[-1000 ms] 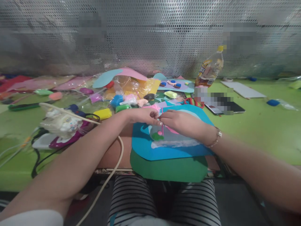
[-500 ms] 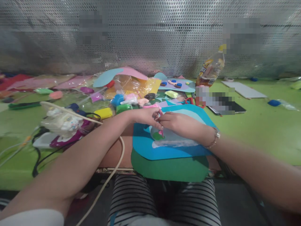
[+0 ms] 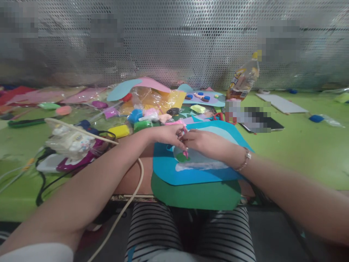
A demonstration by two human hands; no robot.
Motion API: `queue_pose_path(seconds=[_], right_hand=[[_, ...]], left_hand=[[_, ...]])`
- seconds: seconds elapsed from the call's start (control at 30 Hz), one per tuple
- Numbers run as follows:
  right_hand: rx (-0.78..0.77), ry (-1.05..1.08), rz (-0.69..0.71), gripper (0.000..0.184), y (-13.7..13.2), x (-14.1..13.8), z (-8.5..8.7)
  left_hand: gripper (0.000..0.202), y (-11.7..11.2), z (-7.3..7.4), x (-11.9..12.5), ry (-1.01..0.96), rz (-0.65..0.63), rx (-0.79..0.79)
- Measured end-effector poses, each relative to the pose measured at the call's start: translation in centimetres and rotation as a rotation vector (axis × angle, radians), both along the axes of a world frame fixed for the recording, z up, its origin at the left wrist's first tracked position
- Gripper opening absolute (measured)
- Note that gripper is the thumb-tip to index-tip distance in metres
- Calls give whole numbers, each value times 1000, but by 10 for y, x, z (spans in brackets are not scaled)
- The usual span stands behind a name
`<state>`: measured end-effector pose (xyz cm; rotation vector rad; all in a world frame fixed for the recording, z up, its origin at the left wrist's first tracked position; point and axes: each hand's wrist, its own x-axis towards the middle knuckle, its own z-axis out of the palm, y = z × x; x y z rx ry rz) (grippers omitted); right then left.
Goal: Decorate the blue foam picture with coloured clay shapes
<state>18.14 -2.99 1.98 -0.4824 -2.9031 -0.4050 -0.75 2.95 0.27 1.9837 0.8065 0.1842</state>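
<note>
My left hand has its fingers closed in a pinch around a thin pink piece, whose ends show above and below the fingers. Whether it is clay or a small tool I cannot make out. Against it, from the other side, press the bent fingers of my right hand, partly hiding it. Both hands are over a blue paper sheet that carries a pale shape with a green patch and a whitish strip. Under the blue sheet lies a dark green sheet, reaching past the table edge.
Bagged coloured clay, such as a yellow pack and a green pack, lies behind my left arm. A purple-and-white device and a cream cable are at left. Beyond the hands are a bottle, red scissors and a phone.
Less of the pink piece shows between the hands, and its lower end sits slightly differently. The hands stay together in nearly the same place; the whole view has shifted slightly.
</note>
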Motion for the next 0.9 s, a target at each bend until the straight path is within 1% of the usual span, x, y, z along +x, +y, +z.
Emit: queue_pose_path(seconds=[0.13,0.27,0.5,0.67,0.9], right_hand=[[-40,1,-12,21,-1,-1,1],[-8,-35,-42,23,-2,-3,0],[44,-71,-64,21,-1,-5,-3],[28,-95,-68,18,-1,-6,-3],[24,-90,-81,19,-1,-6,-4]], left_hand=[[50,-1,1,1,2,-21,23],[46,-1,3,2,12,-45,58],[47,-4,6,2,34,-23,87],[48,-5,6,1,-10,-36,96],[51,-7,6,2,44,-9,132]])
